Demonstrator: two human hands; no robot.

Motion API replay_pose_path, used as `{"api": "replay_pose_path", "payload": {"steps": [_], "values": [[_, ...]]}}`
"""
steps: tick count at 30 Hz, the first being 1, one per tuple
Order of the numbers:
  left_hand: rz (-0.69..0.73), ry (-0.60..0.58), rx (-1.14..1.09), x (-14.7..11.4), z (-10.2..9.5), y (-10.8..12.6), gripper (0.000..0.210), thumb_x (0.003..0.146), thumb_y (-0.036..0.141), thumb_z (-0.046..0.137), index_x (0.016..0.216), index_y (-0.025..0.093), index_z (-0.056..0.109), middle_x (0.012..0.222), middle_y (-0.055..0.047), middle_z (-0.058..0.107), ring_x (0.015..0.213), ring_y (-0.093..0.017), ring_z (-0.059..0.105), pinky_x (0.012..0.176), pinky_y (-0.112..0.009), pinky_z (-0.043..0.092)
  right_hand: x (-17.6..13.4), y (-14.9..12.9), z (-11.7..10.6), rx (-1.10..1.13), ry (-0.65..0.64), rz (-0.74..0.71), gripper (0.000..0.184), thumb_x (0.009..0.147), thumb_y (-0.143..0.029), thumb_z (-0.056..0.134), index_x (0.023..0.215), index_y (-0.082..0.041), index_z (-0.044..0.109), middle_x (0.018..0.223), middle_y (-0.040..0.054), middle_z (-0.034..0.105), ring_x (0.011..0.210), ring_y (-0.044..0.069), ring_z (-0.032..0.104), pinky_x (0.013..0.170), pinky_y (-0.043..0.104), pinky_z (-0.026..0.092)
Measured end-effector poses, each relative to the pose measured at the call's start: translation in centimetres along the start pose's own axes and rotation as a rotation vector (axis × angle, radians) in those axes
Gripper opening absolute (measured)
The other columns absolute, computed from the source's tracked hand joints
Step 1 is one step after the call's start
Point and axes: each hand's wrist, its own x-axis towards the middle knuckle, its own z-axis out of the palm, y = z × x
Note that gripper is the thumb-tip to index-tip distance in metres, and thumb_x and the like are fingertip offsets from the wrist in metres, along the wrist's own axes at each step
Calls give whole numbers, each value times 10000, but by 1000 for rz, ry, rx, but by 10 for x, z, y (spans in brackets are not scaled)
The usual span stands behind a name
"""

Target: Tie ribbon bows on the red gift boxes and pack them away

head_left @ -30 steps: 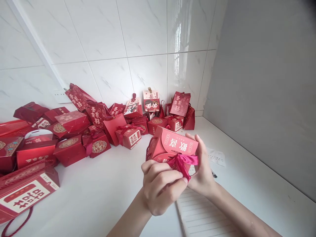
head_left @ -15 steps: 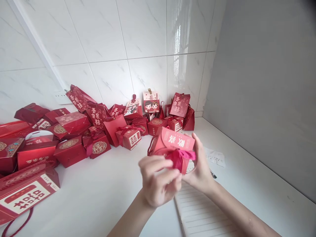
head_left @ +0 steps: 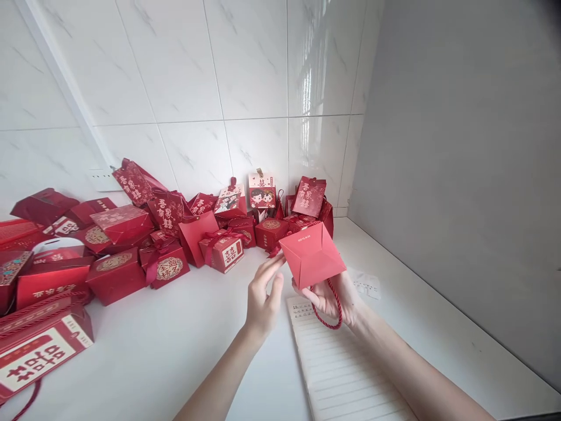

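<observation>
A red gift box (head_left: pixel 313 257) is tilted so that one folded, plain face points toward me. My right hand (head_left: pixel 337 298) supports it from behind and below, fingers curled round its lower side. From that side hangs a twisted red cord handle (head_left: pixel 333 313). My left hand (head_left: pixel 263 298) is at the box's left edge, fingers stretched toward it and thumb apart. Its fingertips are close to a bit of pink-red ribbon (head_left: pixel 275 251); whether they touch it I cannot tell.
Many red gift boxes, among them a ribboned box (head_left: pixel 222 251), stand along the tiled wall. At the left front lies a larger corded box (head_left: pixel 44 356). A lined notebook (head_left: pixel 350 368) lies under my right arm, with a paper slip (head_left: pixel 368 285) beyond. A grey panel (head_left: pixel 456 175) rises on the right.
The box has been turned over, from its printed, bow-tied front to the plain folded face. My left hand has moved off the bow to the box's left edge. The view has shifted slightly.
</observation>
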Motion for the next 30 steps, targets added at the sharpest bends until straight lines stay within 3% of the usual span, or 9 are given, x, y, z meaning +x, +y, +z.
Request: {"api": "replay_pose_path", "payload": {"steps": [10,13,16,18,21,24,27,30], "values": [[135,10,-8,-6,2,-2,346,941,255,396,1238,199,566,1264,-81,583,1205,-211,517,995,-347,444,-5,-1,5,-60,6,-2,309,863,-471,486,1016,-207,534,907,24,648,791,152,650,698,307,587],[122,30,-42,-7,1,-1,321,941,294,395,1173,198,595,1211,-76,608,1165,-224,541,955,-350,458,-7,-1,7,-103,1,-4,337,869,-492,444,1030,-211,536,926,31,656,785,157,657,690,320,586],[30,74,-148,-3,-2,-7,346,935,393,376,1022,175,630,1101,-89,642,1101,-253,570,882,-368,475,-6,1,6,-256,6,-49,484,845,-598,415,1098,-200,525,980,72,657,840,210,661,698,377,585],[-52,115,-274,3,-6,-15,398,911,495,375,982,175,601,1061,-96,646,1059,-267,588,846,-387,478,-3,4,1,-449,36,-240,575,801,-660,451,1137,-196,503,1040,98,643,928,251,645,750,410,574],[-73,110,-379,9,-19,-24,533,853,636,377,1153,209,487,1226,-121,571,1140,-288,546,908,-444,444,1,5,-13,-940,58,-729,660,733,-602,614,1233,-218,422,1225,117,549,1104,288,564,896,442,515],[77,-29,-163,8,-37,-23,772,768,723,456,1349,233,319,1415,-159,393,1292,-322,400,1026,-507,337,2,3,-25,-1513,-89,-1152,921,627,-437,776,1371,-248,266,1327,145,438,1196,330,481,955,507,457],[193,-240,76,2,-55,-11,922,717,690,573,1418,202,225,1431,-188,350,1320,-350,347,1069,-532,286,-1,3,-26,-1725,-267,-1336,1072,628,-418,788,1445,-285,107,1320,153,430,1191,333,484,930,525,471],[228,-313,164,-4,-66,9,912,726,626,607,1420,176,222,1390,-197,383,1288,-355,384,1051,-530,326,-6,5,-18,-1718,-332,-1381,1063,666,-481,752,1463,-299,73,1318,150,436,1204,329,478,935,518,476]]}}
